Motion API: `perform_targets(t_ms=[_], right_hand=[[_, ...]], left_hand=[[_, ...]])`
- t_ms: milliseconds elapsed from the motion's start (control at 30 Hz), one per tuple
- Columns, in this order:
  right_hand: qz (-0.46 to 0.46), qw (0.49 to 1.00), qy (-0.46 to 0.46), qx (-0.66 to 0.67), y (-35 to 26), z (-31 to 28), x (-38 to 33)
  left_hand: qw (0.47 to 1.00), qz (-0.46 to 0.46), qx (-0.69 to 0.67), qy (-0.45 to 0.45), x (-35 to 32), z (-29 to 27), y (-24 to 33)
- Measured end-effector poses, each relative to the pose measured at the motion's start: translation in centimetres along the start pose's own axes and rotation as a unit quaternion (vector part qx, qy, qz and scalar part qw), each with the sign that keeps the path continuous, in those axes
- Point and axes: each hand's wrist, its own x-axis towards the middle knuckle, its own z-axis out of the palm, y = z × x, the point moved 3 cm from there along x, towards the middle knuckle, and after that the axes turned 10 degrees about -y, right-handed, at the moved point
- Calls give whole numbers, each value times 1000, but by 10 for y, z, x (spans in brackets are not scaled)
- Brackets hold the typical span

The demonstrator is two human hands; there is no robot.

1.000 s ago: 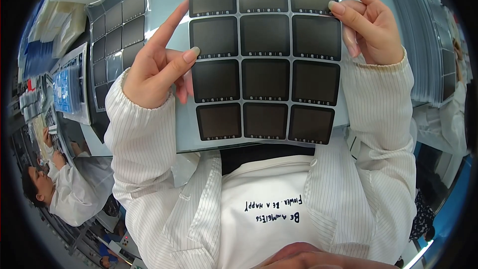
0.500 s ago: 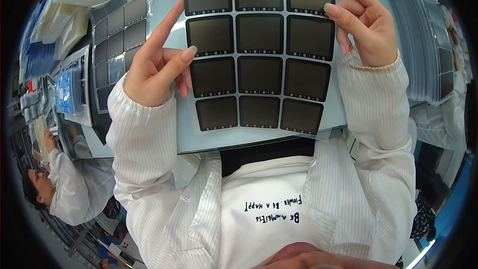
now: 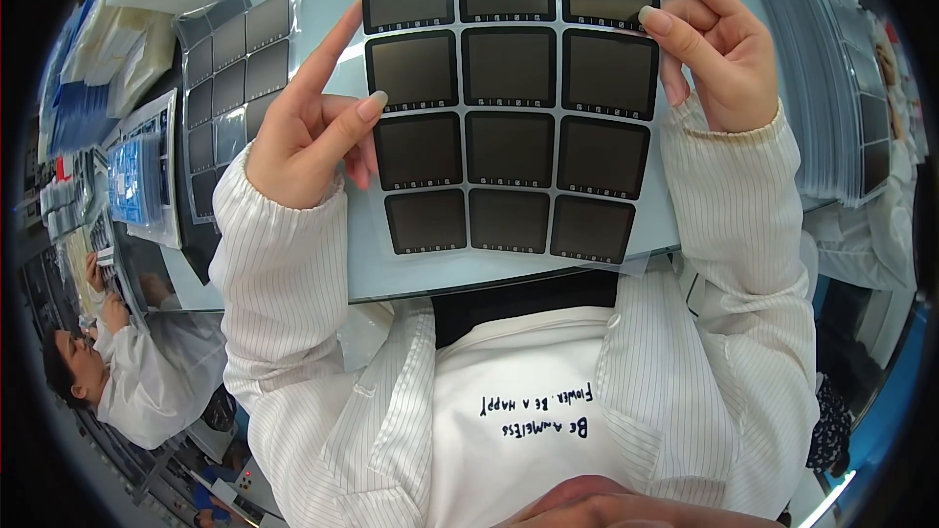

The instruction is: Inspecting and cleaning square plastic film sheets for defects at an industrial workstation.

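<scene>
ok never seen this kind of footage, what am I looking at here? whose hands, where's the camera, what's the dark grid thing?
The camera is a wide fisheye lens worn on a person's head, looking down, so straight edges bend near the rim. The striped white sleeves coming up from below are that person's own arms.

The left hand and the right hand hold up a clear sheet carrying rows of dark, rounded rectangular panels, three across. The left thumb presses its left edge; the right fingers pinch its upper right side.

Beneath it is a pale table. To the left lies another similar sheet of dark panels in clear wrapping, with blue packs further left. On the right stands a tall stack of thin sheets.

At the lower left a co-worker in the same white coat works at a neighbouring spot.
</scene>
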Motion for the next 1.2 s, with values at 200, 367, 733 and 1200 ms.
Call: perform_targets(t_ms=[200,367,733,1200], right_hand=[[11,1000,9,6,2,0,-2],[27,1000,-9,0,3,-1,-2],[42,998,4,38,6,-6,4],[29,995,-55,-83,22,-20,4]], left_hand=[[999,-32,18,2,-2,1,2],[998,-55,15,-33,-2,2,1],[995,-51,-61,-65,-3,-3,0],[992,-85,-77,-53,-2,0,-3]])
